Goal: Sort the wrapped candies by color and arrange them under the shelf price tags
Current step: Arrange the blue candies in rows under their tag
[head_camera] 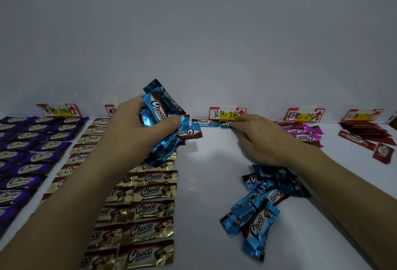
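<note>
Shelf [204, 173], left fingers [169, 122] around blue foil candies [160, 108] (Choco script), right fingers [238, 127] pinch-tight on another candy [225, 124]

"Choco" on candy wrappers [148, 209]; "蓝色 5元" on middle price tag [227, 114]; "25元" on next tag [305, 116]

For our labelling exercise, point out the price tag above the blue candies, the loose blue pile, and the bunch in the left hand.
price tag [228, 115]: head view, yellow strip.
loose blue pile [256, 225]: head view, front wrapper's white band.
held bunch [158, 106]: head view, top wrapper's logo.
</note>
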A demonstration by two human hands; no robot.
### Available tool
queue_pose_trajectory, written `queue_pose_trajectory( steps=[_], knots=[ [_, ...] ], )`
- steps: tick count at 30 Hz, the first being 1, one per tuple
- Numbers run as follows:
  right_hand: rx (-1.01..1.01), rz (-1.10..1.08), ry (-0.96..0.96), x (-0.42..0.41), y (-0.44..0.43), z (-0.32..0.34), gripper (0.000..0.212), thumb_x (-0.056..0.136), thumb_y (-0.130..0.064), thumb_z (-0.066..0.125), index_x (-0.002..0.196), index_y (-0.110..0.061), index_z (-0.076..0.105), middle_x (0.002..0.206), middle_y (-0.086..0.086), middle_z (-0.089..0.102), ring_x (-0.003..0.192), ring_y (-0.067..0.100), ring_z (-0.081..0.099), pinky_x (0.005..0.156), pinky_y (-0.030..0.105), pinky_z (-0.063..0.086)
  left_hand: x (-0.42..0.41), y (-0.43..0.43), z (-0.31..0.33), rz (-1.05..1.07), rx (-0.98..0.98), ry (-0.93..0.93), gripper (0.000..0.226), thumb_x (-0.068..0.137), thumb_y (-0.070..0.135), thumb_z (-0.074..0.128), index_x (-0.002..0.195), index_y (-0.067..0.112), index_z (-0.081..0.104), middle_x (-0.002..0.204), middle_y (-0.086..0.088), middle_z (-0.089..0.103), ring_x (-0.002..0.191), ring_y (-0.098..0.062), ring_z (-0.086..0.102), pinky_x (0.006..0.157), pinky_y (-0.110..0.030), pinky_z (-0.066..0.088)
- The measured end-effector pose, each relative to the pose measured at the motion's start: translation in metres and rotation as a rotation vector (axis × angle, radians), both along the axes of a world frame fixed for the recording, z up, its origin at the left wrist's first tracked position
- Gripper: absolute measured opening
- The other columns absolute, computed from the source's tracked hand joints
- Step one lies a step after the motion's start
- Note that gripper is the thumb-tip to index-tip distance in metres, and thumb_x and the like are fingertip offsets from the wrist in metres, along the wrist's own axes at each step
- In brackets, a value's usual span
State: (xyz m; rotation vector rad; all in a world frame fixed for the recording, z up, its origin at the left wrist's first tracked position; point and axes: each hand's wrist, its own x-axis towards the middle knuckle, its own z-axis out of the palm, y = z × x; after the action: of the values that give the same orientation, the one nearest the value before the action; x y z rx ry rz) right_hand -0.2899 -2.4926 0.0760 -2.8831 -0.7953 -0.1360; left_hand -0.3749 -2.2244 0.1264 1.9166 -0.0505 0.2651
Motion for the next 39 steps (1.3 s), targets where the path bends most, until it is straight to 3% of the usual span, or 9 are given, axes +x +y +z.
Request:
queue_pose_trajectory(
  steps=[9, 12, 15, 21, 27, 31, 34, 37, 39],
  knots=[
    [-0.043, 0.009, -0.045, -0.005, 0.004, 0.001, 0.039, 0.103, -0.025, 0.038, 0.137, -0.016, 0.055, 0.137, 0.002, 0.055, 0.120, 0.022, 0.052, 0.099, 0.043, 0.050, -0.001, -0.001, 0.001, -0.002, -0.012, -0.002, 0.014, 0.085, 0.033, 0.073, 0.092, 0.030, 0.061, 0.084, 0.014, 0.074, 0.079, -0.001, 0.072, 0.056, -0.014, 0.056],
    [0.311, -0.012, -0.035, -0.022, 0.011, 0.024, 0.034, 0.106, -0.030, 0.042, 0.132, -0.020, 0.060, 0.122, -0.003, 0.065, 0.108, 0.012, 0.060, 0.088, 0.026, 0.049, -0.002, -0.005, 0.002, 0.000, -0.024, -0.008, 0.015, 0.085, 0.033, 0.073, 0.092, 0.029, 0.061, 0.083, 0.008, 0.073, 0.078, -0.001, 0.071, 0.055, -0.013, 0.054],
    [0.860, 0.041, 0.483, -0.059, 0.033, 0.055, 0.036, 0.095, -0.041, 0.051, 0.120, -0.019, 0.066, 0.102, -0.002, 0.074, 0.091, 0.014, 0.071, 0.073, 0.025, 0.056, -0.007, -0.012, 0.003, -0.017, -0.046, -0.035, 0.016, 0.084, 0.032, 0.073, 0.091, 0.028, 0.059, 0.081, 0.007, 0.073, 0.077, -0.004, 0.072, 0.056, -0.016, 0.056],
    [1.068, 0.003, 0.578, -0.078, 0.050, 0.061, 0.018, 0.087, -0.007, 0.072, 0.105, -0.009, 0.069, 0.082, 0.015, 0.076, 0.070, 0.021, 0.073, 0.065, 0.030, 0.059, -0.014, -0.027, 0.002, -0.047, -0.074, -0.055, 0.015, 0.086, 0.027, 0.073, 0.090, 0.026, 0.058, 0.079, 0.014, 0.072, 0.072, -0.006, 0.072, 0.053, -0.015, 0.054],
    [1.012, -0.034, 0.582, -0.070, 0.029, 0.068, 0.019, 0.086, -0.003, 0.072, 0.104, -0.009, 0.072, 0.083, 0.012, 0.077, 0.076, 0.024, 0.076, 0.064, 0.025, 0.059, -0.015, -0.034, -0.001, -0.030, -0.035, -0.039, 0.016, 0.088, 0.026, 0.073, 0.084, 0.029, 0.058, 0.076, 0.011, 0.072, 0.072, -0.001, 0.071, 0.049, -0.014, 0.052],
    [1.163, -0.167, 0.456, -0.050, 0.010, 0.066, 0.024, 0.091, 0.007, 0.056, 0.091, -0.008, 0.074, 0.086, 0.014, 0.073, 0.075, 0.024, 0.073, 0.063, 0.026, 0.058, -0.011, -0.030, -0.003, 0.035, -0.046, -0.025, 0.015, 0.087, 0.030, 0.073, 0.088, 0.031, 0.058, 0.085, 0.007, 0.071, 0.078, -0.004, 0.071, 0.053, -0.017, 0.056],
    [0.872, -0.297, 0.124, -0.026, -0.019, 0.055, 0.035, 0.093, 0.000, 0.049, 0.092, -0.023, 0.075, 0.083, 0.010, 0.065, 0.055, 0.017, 0.053, 0.051, 0.031, 0.045, -0.009, -0.030, -0.004, 0.035, -0.057, -0.019, 0.014, 0.087, 0.030, 0.073, 0.090, 0.030, 0.060, 0.087, 0.006, 0.073, 0.079, -0.008, 0.073, 0.057, -0.022, 0.059],
    [0.654, -0.184, 0.193, -0.013, -0.034, 0.037, 0.022, 0.098, -0.011, 0.060, 0.115, -0.025, 0.066, 0.088, 0.001, 0.070, 0.063, 0.003, 0.061, 0.058, 0.019, 0.048, -0.010, -0.032, -0.006, 0.017, -0.045, -0.019, 0.013, 0.087, 0.030, 0.073, 0.088, 0.028, 0.061, 0.080, 0.008, 0.073, 0.077, -0.004, 0.072, 0.054, -0.019, 0.057],
    [0.527, -0.160, 0.190, -0.006, -0.035, 0.025, 0.025, 0.094, -0.015, 0.069, 0.115, -0.026, 0.062, 0.087, -0.008, 0.073, 0.079, 0.001, 0.066, 0.071, 0.018, 0.049, -0.010, -0.033, -0.006, 0.006, -0.042, -0.010, 0.013, 0.086, 0.030, 0.073, 0.088, 0.028, 0.060, 0.079, 0.012, 0.073, 0.076, -0.002, 0.072, 0.052, -0.017, 0.056]
  ],
)
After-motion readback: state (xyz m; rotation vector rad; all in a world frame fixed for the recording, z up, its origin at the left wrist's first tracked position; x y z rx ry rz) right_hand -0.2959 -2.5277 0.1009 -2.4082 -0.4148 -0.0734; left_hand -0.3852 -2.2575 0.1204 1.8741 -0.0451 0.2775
